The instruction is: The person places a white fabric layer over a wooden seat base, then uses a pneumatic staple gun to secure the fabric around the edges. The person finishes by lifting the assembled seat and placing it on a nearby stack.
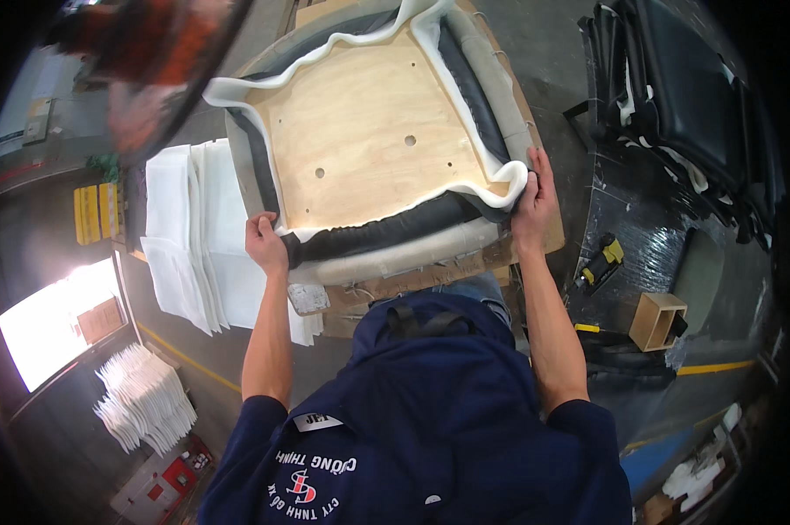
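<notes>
An upside-down seat cushion (360, 127) lies in front of me, its pale plywood base facing up with several holes in it. Wavy white padding (461, 74) stands up around the board's edges, with black cover material (386, 226) outside it. A grey padded rim (395, 261) surrounds the cushion. My left hand (268, 245) is closed at the near left corner, fingers pinching the black cover's edge. At the near right corner, beside a fold of white padding, my right hand (536, 203) grips the cushion's edge; some of its fingers are hidden.
Stacked white foam sheets (181, 227) are at the left. On the right, a plastic-covered table (627, 210) holds a yellow-and-black power tool (601, 261), a small wooden box (657, 322) and a pile of black upholstered pieces (684, 87). A blurred orange-and-black object (150, 61) hangs at upper left.
</notes>
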`<action>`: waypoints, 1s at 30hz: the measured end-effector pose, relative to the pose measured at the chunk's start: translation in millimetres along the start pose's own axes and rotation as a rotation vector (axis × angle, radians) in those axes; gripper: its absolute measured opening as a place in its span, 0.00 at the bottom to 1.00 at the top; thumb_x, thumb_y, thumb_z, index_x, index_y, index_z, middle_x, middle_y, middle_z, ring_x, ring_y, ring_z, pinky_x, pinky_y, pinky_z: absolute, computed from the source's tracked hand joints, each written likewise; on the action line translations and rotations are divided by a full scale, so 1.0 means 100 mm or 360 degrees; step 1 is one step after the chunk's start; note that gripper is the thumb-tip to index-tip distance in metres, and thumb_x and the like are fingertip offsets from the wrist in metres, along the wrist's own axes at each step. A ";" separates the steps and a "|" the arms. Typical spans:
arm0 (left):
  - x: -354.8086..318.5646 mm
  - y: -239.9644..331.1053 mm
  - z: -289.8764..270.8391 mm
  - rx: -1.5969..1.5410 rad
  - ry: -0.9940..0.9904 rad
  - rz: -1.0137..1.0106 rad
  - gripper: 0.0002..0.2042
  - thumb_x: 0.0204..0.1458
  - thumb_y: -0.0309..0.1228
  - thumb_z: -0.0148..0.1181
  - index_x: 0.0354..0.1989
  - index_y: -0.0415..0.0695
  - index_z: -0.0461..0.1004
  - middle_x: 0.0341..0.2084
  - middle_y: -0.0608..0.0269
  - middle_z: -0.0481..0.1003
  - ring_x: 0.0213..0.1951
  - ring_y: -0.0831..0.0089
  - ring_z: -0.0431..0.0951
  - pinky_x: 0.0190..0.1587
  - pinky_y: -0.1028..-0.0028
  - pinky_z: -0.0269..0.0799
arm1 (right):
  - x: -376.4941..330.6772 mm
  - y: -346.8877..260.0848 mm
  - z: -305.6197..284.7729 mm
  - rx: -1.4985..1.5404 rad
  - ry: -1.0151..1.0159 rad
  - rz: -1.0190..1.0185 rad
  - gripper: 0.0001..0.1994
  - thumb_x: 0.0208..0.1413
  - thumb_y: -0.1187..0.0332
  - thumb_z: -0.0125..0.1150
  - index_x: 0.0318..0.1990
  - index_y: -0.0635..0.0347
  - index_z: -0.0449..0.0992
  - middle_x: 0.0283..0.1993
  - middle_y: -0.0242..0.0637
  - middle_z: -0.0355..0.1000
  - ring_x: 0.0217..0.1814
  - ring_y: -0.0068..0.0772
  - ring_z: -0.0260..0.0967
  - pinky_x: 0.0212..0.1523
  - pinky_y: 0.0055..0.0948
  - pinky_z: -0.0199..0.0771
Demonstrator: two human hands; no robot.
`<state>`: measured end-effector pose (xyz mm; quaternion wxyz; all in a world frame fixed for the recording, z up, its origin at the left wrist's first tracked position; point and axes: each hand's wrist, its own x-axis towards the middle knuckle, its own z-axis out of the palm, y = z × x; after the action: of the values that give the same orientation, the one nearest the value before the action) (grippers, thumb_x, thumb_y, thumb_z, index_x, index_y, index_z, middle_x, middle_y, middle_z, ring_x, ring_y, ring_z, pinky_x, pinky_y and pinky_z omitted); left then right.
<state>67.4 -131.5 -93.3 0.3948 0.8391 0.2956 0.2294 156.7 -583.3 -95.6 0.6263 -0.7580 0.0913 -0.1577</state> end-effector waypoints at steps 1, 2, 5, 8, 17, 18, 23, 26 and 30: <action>0.00 0.03 0.02 0.0053 0.0005 0.0018 0.10 0.63 0.29 0.52 0.35 0.37 0.78 0.32 0.60 0.81 0.39 0.68 0.79 0.48 0.70 0.73 | 0.01 0.00 0.02 -0.0034 0.0012 0.0025 0.22 0.70 0.71 0.46 0.68 0.69 0.66 0.68 0.47 0.71 0.70 0.38 0.68 0.69 0.34 0.64; -0.01 0.09 0.03 0.0101 0.0000 0.0037 0.10 0.63 0.29 0.52 0.35 0.37 0.78 0.32 0.60 0.81 0.39 0.68 0.79 0.48 0.70 0.73 | 0.00 -0.03 0.01 -0.0077 0.0032 0.0052 0.21 0.70 0.71 0.46 0.68 0.69 0.67 0.68 0.47 0.72 0.70 0.38 0.68 0.69 0.34 0.65; 0.06 0.02 0.06 0.0045 -0.0033 0.0038 0.10 0.64 0.28 0.51 0.36 0.37 0.77 0.32 0.60 0.79 0.38 0.68 0.78 0.48 0.69 0.73 | 0.00 0.10 0.04 -0.0148 0.0158 -0.0053 0.20 0.69 0.71 0.47 0.65 0.66 0.72 0.63 0.46 0.75 0.67 0.42 0.71 0.67 0.36 0.68; 0.03 -0.07 0.00 0.0028 -0.0145 -0.0010 0.10 0.65 0.28 0.50 0.40 0.35 0.77 0.35 0.59 0.79 0.41 0.69 0.77 0.50 0.69 0.72 | -0.02 0.07 0.06 -0.0179 0.0165 -0.0111 0.19 0.67 0.70 0.50 0.62 0.66 0.74 0.60 0.47 0.78 0.64 0.49 0.73 0.65 0.41 0.69; 0.12 -0.03 0.05 -0.0259 -0.0228 0.0216 0.13 0.68 0.31 0.50 0.46 0.35 0.78 0.39 0.59 0.79 0.42 0.70 0.78 0.49 0.69 0.73 | -0.19 0.16 0.12 -0.0035 0.0257 -0.0038 0.17 0.71 0.68 0.48 0.61 0.66 0.74 0.57 0.40 0.80 0.64 0.52 0.71 0.69 0.44 0.63; 0.08 -0.03 0.04 -0.0306 -0.0208 0.0180 0.13 0.68 0.32 0.50 0.46 0.36 0.78 0.38 0.60 0.79 0.40 0.71 0.78 0.48 0.70 0.74 | -0.20 0.16 0.12 -0.0105 0.0220 -0.0012 0.17 0.71 0.67 0.48 0.61 0.65 0.74 0.56 0.40 0.81 0.66 0.51 0.69 0.71 0.44 0.60; 0.21 0.07 -0.04 -0.0499 0.0013 -0.0143 0.13 0.68 0.35 0.51 0.37 0.39 0.76 0.18 0.75 0.63 0.21 0.85 0.61 0.25 0.78 0.57 | -0.18 -0.10 0.02 -0.0566 0.0026 0.0066 0.18 0.74 0.67 0.46 0.65 0.63 0.71 0.52 0.37 0.83 0.75 0.47 0.61 0.79 0.47 0.40; 0.26 0.06 -0.16 -0.0722 0.0037 -0.0247 0.13 0.68 0.35 0.52 0.35 0.39 0.75 0.16 0.79 0.58 0.19 0.88 0.55 0.21 0.79 0.49 | -0.23 -0.19 0.03 -0.0408 -0.0031 0.0190 0.19 0.74 0.68 0.45 0.67 0.63 0.70 0.51 0.39 0.83 0.72 0.43 0.64 0.77 0.45 0.48; 0.38 0.31 -0.33 -0.0807 0.0089 -0.0299 0.13 0.68 0.36 0.53 0.36 0.39 0.76 0.14 0.79 0.58 0.17 0.88 0.54 0.21 0.79 0.47 | -0.15 -0.59 0.04 0.0598 0.0126 0.0409 0.19 0.75 0.69 0.47 0.68 0.66 0.69 0.52 0.46 0.81 0.64 0.36 0.74 0.67 0.35 0.69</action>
<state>84.7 -104.6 -43.5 0.6035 0.6757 0.3159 0.2816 141.1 -562.8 -40.1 0.7673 -0.6035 0.1805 -0.1204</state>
